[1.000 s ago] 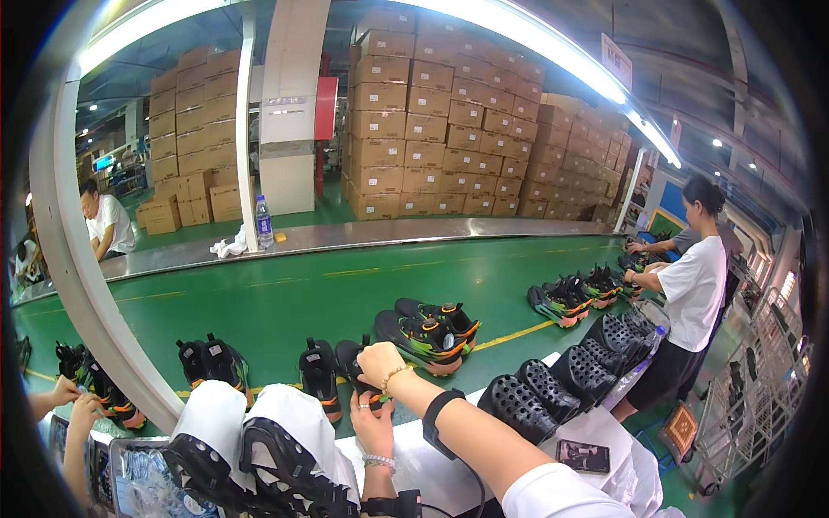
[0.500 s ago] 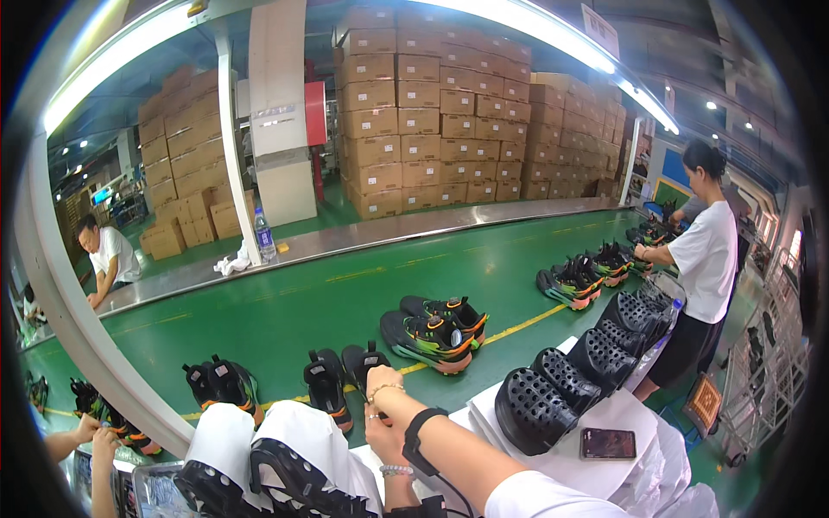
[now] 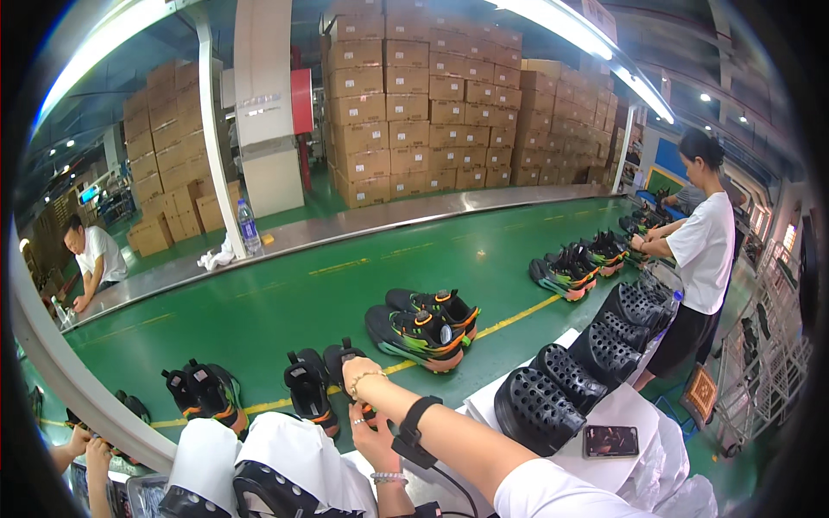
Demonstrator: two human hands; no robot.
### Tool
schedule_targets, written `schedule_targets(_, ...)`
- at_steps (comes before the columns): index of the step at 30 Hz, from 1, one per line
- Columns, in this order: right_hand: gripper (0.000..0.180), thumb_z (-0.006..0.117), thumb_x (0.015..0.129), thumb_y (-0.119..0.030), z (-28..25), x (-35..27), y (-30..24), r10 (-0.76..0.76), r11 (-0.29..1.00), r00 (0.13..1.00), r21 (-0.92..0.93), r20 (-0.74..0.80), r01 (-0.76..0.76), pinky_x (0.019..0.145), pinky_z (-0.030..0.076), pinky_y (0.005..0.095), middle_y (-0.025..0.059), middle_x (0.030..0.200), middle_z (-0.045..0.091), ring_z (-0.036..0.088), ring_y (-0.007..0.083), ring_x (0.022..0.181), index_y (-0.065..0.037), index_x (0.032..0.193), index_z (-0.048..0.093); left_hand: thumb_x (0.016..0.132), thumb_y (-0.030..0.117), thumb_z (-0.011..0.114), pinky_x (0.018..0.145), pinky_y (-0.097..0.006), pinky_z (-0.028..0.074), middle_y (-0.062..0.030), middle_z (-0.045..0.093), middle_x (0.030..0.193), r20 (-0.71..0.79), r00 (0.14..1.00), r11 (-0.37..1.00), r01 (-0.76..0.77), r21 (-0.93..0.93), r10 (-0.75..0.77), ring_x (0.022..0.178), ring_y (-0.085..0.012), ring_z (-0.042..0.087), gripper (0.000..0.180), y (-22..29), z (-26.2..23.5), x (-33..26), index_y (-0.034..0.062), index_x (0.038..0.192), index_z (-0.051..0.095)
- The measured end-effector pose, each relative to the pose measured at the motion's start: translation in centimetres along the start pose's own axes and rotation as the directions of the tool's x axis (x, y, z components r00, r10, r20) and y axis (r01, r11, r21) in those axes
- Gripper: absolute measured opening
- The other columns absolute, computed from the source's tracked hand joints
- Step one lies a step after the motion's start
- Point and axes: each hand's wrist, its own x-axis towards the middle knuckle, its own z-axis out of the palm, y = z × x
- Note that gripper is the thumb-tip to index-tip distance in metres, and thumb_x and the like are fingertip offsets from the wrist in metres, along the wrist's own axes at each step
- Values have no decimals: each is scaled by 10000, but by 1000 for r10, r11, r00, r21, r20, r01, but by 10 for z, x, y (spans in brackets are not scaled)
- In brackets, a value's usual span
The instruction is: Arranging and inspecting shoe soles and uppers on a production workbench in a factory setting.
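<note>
A black sneaker [image 3: 338,356] with an orange-edged sole stands on the green conveyor belt. My right hand [image 3: 361,378], its arm reaching in from the lower right, is closed on this sneaker's upper. Below it, my left hand [image 3: 376,442], with a ring and beads, has its fingers curled at the sole end of the same sneaker; the right wrist partly covers the contact. Just left of it is a matching black sneaker [image 3: 308,388]. Farther up the belt sits a pair of black sneakers [image 3: 421,332] with green and orange soles.
Black clogs [image 3: 540,406] and a phone [image 3: 610,441] rest on a white surface at right. Clogs stuffed with white paper [image 3: 289,457] stand in front. Another sneaker pair [image 3: 205,393] is on the left. A co-worker [image 3: 704,237] handles shoes at right; another person's hands [image 3: 86,449] show lower left.
The view has shifted slightly, so the scene sits a little differently in the picture. My left hand shows more clearly below the right wrist; my right hand stays on the sneaker.
</note>
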Motion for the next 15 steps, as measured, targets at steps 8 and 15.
schedule_targets(8,227,613,740,-61,5,10,15,-47,996,995,74,-84,53,778,532,373,191,1030,632,631,303,950,-10,956,661,745,87,675,900,-399,395,-242,520,1186,-30,999,997,-31,-73,29,1059,-390,512,388,-7,10,-4,-46,1071,512)
schedule_targets(15,167,613,678,-92,-13,-115,24,-418,901,880,19,-225,432,631,523,411,195,764,643,642,337,728,1,811,655,755,38,671,805,-338,450,-147,501,1173,-88,994,994,-70,-82,63,932,-195,568,271,-1,4,-25,-22,959,503)
